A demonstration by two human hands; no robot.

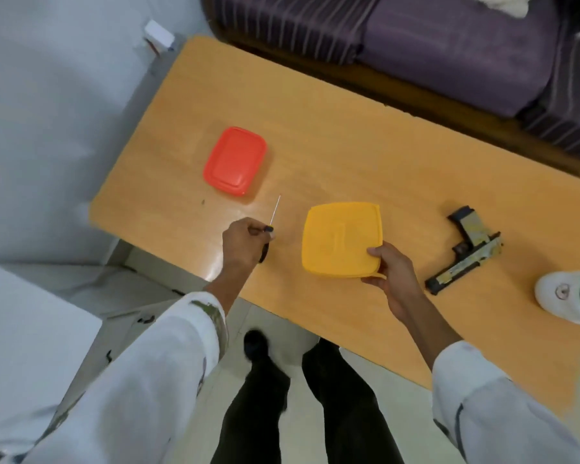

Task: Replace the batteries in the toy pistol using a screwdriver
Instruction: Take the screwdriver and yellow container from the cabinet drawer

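My left hand (245, 244) grips a screwdriver (271, 226) by its dark handle, the thin metal shaft pointing away over the table. My right hand (394, 274) holds the near right corner of a yellow lidded box (340, 237), thumb on the lid and fingers under the edge. The toy pistol (466, 251), dark with worn gold patches, lies flat on the wooden table (349, 135) to the right of the yellow box, untouched. No batteries are visible.
A red lidded box (235, 160) sits at the table's left. A white pot with a green plant (570, 296) stands at the right edge. A purple striped sofa (449, 38) runs behind the table. A white box (24, 326) sits on the floor at left.
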